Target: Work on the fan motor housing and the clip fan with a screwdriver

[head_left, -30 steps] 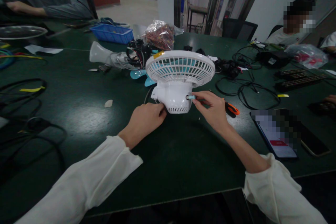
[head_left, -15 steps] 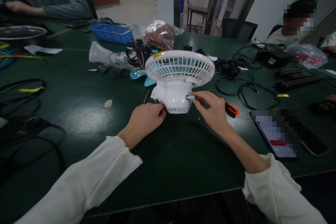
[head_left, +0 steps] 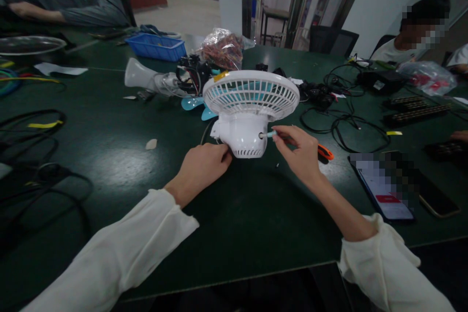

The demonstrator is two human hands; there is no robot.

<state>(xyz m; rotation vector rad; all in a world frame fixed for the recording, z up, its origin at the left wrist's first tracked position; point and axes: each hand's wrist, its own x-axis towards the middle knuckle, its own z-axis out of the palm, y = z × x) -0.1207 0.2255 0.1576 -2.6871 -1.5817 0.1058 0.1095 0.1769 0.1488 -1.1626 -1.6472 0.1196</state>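
A white fan head (head_left: 244, 131) lies on the dark green table, its round grille (head_left: 252, 92) facing away with blue blades showing through. From a hole in the right side of the housing sticks a small light-blue knob (head_left: 271, 134) on a thin shaft. The thumb and forefinger of my right hand (head_left: 298, 153) pinch the outer end of this knob. My left hand (head_left: 200, 170) is closed at the lower left of the housing; its fingertips are hidden there, and it seems to hold the fan's underside.
An orange-handled tool (head_left: 325, 151) and two phones (head_left: 382, 187) are on the right. Behind the fan are a blue basket (head_left: 156, 47), a clear bag (head_left: 223, 48) and a white stand-like part (head_left: 139, 74). Black cables (head_left: 345, 126) lie on both sides. Two people sit across the table.
My right hand has moved slightly right, away from the housing, and the blue knob has come out with it, showing more shaft. My left hand and the fan have stayed in place.
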